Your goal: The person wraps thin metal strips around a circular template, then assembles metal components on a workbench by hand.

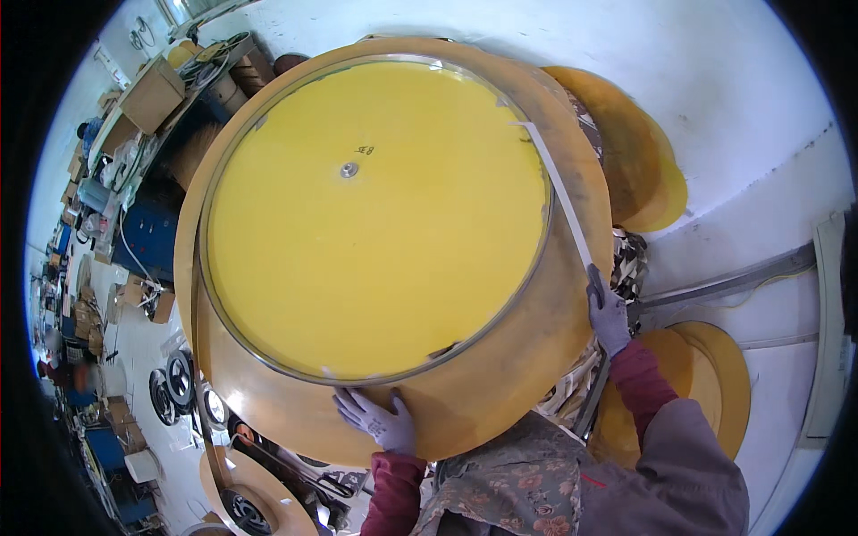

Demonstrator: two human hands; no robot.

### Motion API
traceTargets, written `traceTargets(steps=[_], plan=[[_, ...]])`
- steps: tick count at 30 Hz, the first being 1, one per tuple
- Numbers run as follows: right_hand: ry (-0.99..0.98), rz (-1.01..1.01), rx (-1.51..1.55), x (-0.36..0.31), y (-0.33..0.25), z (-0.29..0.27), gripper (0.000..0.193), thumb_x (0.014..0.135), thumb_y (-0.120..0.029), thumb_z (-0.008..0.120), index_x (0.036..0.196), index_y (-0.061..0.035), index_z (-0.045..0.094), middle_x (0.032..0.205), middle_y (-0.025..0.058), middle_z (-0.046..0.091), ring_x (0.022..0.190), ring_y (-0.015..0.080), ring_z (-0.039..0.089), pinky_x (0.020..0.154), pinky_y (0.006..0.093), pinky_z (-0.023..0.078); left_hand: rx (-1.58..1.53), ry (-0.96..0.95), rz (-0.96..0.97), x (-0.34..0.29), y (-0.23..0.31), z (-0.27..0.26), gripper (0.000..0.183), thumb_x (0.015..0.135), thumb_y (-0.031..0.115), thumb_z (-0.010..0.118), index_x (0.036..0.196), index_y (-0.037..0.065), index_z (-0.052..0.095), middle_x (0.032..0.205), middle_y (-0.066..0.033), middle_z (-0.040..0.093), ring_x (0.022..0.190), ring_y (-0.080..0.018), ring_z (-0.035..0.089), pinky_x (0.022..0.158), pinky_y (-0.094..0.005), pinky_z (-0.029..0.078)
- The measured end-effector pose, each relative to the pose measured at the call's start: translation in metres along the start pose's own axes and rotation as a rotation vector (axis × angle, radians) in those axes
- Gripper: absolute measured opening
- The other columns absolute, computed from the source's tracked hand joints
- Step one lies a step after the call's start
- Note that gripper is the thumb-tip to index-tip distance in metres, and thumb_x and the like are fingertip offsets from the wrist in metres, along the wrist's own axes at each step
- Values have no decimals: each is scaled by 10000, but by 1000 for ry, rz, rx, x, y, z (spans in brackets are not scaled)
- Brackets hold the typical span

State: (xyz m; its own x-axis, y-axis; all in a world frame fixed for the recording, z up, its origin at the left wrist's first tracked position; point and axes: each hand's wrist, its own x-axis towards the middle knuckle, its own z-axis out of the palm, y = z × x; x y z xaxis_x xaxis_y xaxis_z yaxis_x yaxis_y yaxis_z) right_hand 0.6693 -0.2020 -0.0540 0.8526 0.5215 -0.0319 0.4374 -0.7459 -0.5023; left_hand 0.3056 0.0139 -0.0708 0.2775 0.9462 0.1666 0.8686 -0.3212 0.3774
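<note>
A large yellow disc (pixel 384 232) with a small metal hub (pixel 349 169) lies on a wider tan round board (pixel 500 375). Around the disc's edge runs a thin greyish rim (pixel 268 362). My right hand (pixel 609 314), in a grey glove, is closed on the lower end of a narrow pale strip (pixel 563 198) at the board's right side. The strip stretches up to the disc's upper right edge. My left hand (pixel 380 422), gloved too, rests with fingers spread on the board's near part, its fingertips close to the disc's rim.
Below left, a flat band (pixel 197 393) runs down to a tan disc with a black reel (pixel 246 509). Scissors (pixel 335 485) lie near it. More round boards (pixel 715 375) lean at the right. Cardboard boxes (pixel 152 96) and a cluttered bench stand at the left.
</note>
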Motion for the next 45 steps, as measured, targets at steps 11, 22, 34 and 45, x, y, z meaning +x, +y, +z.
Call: traceTargets(steps=[11,22,34,45], plan=[[132,398,711,4,-13,-16,372,965,-110,490,1318,7,512,1250,128,594,1158,178,540,977,298,406,-190,-332,755,38,147,-9,600,768,361,706,1218,10,520,1114,-135,548,1067,-319,497,962,-478,372],[222,-191,270,-2,-3,-32,421,943,-63,477,1362,-32,446,1229,195,603,1082,307,625,893,359,491,52,-421,777,47,112,21,115,770,226,622,814,120,618,811,-105,603,786,-300,591,797,-431,424],[331,-221,245,32,-16,-16,409,939,-31,472,1346,-5,474,1307,151,569,1158,217,582,947,311,452,72,-111,438,9,24,-55,503,782,192,650,1249,57,520,1186,-160,504,1161,-358,441,1029,-534,309],[118,-23,425,-8,-23,-6,376,961,-32,461,1332,22,480,1302,128,565,1196,161,514,1008,281,385,-151,-337,694,53,160,28,297,771,284,692,972,80,613,932,-101,589,919,-296,546,860,-434,403]])
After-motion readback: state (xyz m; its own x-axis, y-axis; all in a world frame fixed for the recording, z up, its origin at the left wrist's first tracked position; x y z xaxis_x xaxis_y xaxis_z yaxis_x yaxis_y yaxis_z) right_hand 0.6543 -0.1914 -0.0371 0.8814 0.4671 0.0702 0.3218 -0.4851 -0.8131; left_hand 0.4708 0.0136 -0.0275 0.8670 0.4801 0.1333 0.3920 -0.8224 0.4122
